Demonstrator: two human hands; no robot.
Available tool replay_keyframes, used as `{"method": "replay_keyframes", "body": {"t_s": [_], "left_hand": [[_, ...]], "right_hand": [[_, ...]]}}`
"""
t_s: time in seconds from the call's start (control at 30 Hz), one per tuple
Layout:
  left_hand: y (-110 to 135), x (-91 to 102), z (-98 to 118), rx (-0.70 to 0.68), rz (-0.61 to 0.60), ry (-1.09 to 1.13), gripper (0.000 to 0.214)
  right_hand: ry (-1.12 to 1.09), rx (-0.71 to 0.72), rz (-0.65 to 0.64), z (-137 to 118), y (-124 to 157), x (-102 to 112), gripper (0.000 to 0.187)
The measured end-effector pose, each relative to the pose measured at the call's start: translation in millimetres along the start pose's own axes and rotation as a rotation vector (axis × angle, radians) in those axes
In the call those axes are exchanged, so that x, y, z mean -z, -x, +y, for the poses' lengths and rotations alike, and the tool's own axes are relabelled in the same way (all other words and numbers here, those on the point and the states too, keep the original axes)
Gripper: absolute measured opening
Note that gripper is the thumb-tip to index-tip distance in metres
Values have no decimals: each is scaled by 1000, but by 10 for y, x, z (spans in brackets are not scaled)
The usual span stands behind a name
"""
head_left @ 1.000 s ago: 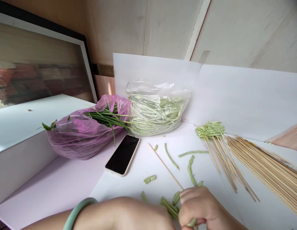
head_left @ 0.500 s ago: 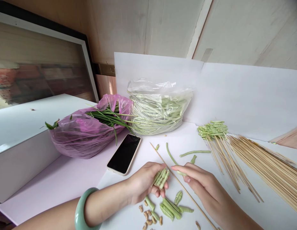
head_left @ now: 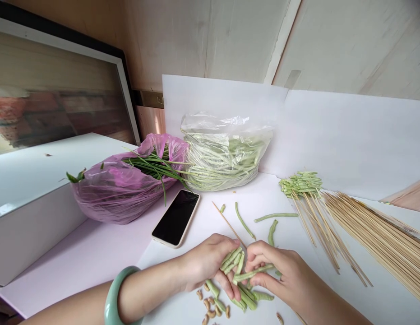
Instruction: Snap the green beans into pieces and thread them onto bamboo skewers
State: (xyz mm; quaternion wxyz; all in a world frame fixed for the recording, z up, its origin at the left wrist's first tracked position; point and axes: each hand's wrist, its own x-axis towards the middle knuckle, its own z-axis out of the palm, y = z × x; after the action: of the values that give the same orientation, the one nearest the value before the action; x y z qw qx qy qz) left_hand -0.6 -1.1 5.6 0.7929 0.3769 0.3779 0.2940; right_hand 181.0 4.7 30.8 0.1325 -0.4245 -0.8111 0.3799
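Observation:
My left hand (head_left: 214, 262) is closed around a small bunch of cut green bean pieces (head_left: 232, 260), palm turned up. Between the thumb and fingers of my right hand (head_left: 277, 268) is a longer green bean piece (head_left: 253, 273), its left end touching the bunch. A bamboo skewer (head_left: 226, 220) lies on the white table, partly hidden beneath my hands. Just below them are loose bean pieces (head_left: 248, 298) and several tan, curved, cashew-like bits (head_left: 210, 307). Further long beans (head_left: 275, 216) lie beyond my right hand.
A phone (head_left: 176, 219) lies left of centre. Behind it stand a purple bag (head_left: 122, 194) with green stalks and a clear bag (head_left: 226, 153) of long beans. On the right are skewered beans (head_left: 301, 183) and a pile of bamboo skewers (head_left: 375, 239).
My right hand has moved down and left, bringing a bean piece against the bunch in my left hand. The left hand's fingers have opened slightly beneath the bunch.

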Motion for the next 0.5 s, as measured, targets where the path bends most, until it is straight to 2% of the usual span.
{"method": "replay_keyframes", "body": {"t_s": [0.17, 0.4, 0.5], "left_hand": [[15, 13, 3, 35, -87, -36, 25], [43, 60, 18, -10, -121, -84, 33], [71, 60, 39, 5, -120, -113, 35]], "right_hand": [[-60, 19, -16, 20, 2, -40, 23], [-53, 32, 18, 7, 8, -71, 27], [22, 26, 93, -28, 19, -54, 27]]}}
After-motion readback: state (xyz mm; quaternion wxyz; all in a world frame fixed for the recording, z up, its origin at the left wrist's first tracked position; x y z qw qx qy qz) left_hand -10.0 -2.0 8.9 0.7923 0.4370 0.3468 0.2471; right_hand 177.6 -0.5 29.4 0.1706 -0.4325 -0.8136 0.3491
